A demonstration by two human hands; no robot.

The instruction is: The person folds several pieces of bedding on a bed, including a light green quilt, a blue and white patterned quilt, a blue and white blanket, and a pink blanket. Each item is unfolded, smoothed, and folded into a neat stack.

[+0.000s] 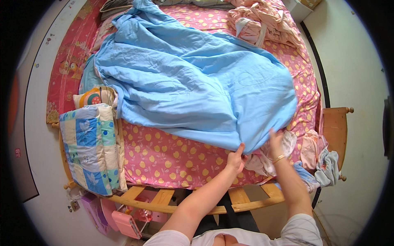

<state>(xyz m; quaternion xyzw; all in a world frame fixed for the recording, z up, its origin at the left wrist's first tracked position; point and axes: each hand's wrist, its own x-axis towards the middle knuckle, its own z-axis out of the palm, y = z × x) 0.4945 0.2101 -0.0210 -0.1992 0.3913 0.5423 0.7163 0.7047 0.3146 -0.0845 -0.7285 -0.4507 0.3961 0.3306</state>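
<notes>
A large light-blue quilt (184, 80) lies spread and wrinkled over the bed. My left hand (236, 160) grips the quilt's near corner, its thumb on top of the cloth. To the right of it, my right hand (275, 143), blurred and with a bracelet on the wrist, is at the quilt's lower right edge; whether its fingers hold the cloth cannot be made out. Beneath the quilt is a pink sheet with yellow apple shapes (172, 156). A pale printed cloth (261, 163) lies crumpled between and below my hands.
A folded blue patchwork quilt (89, 147) and a pillow (92, 97) lie at the left end. A peach bedding heap (267, 21) is at the far right. Small clothes (326, 167) lie near the right bedpost. The wooden bed rail (197, 208) runs before me, with pink items below left.
</notes>
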